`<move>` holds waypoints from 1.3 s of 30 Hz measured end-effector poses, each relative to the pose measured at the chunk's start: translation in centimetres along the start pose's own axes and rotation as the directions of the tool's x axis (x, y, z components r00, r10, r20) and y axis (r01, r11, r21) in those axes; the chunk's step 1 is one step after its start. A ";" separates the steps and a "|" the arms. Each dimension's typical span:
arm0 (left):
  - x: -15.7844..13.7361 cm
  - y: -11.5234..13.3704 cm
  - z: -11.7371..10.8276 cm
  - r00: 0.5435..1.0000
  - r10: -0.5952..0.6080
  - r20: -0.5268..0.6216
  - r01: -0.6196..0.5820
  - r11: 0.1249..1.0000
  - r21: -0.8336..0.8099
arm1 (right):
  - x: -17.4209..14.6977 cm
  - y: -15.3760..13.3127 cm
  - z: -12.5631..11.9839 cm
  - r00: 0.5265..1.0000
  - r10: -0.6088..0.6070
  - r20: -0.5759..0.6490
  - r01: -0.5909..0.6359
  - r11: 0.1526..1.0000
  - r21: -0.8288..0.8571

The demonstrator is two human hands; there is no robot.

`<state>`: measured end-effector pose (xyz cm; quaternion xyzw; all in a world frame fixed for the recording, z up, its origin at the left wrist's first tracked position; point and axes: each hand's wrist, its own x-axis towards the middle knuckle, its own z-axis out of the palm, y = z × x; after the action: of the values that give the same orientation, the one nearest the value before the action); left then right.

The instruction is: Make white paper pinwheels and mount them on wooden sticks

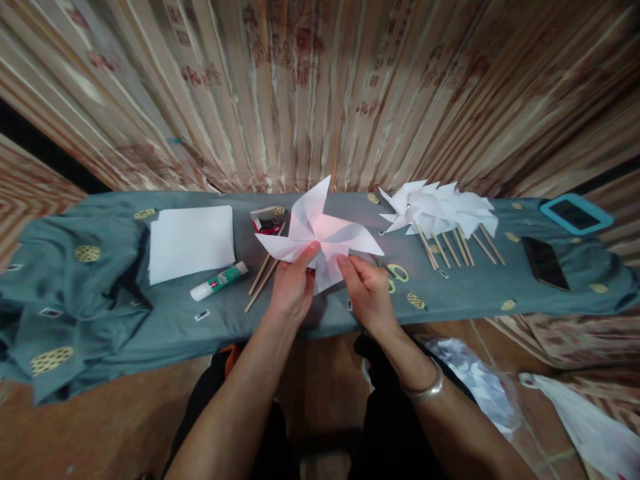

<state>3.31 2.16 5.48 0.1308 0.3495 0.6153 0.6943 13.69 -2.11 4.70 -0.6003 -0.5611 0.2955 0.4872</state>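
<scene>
A white paper pinwheel (327,230) with four pointed blades is held up over the middle of the cloth-covered table. My left hand (295,283) grips it from below, the thumb pressed near its centre and the other fingers mostly behind the paper. My right hand (367,288) pinches the lower right blade between thumb and fingers. Under and left of the pinwheel lie wooden sticks (261,287) and a small open box (266,221) of dark little pieces. Scissors with yellow-green handles (399,272) lie just right of my right hand, partly hidden.
On the left are a stack of white paper (192,243) and a glue stick (219,281). Several finished pinwheels on sticks (445,210) overlap at the right. Beyond them lie a dark phone (545,263) and a blue-framed device (576,213). A curtain (310,100) hangs behind the table.
</scene>
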 end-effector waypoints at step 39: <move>-0.5 -1.4 -3.1 0.972 0.022 0.232 -0.168 0.755 0.633 | 1.5 1.9 -3.1 0.886 0.354 0.299 -0.455 0.785 0.420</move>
<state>2.36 0.67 2.58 0.4450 0.4581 0.4735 0.6065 17.45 -1.27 4.35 -0.5339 -0.3748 0.5828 0.4846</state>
